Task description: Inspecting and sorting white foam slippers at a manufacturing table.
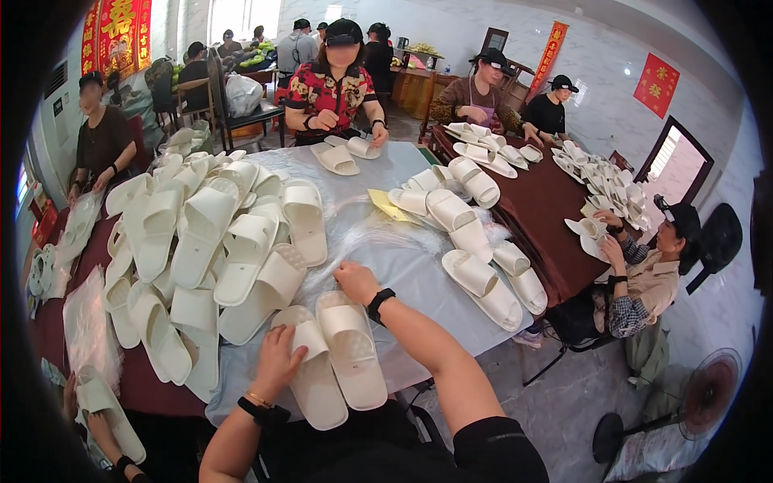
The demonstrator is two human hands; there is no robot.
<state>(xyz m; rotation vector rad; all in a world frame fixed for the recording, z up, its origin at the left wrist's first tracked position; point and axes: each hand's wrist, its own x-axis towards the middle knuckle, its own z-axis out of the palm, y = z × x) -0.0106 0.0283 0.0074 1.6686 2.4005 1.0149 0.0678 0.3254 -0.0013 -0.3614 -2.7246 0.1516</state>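
Resting flat on left slipper [310, 370], left hand [278, 362], right hand [354, 282] apparently pinching clear plastic [378, 237] beyond pair

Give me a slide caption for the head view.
Left hand rests on a white slipper pair; right hand touches clear plastic wrap on the table.

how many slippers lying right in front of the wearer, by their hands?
2: a side-by-side pair, left slipper under the left hand, right slipper beside it. Large pile excluded.

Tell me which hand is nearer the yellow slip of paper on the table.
Right. The right hand rests on the clear plastic, below and left of the yellow slip. The left hand lies farther back on a white slipper.
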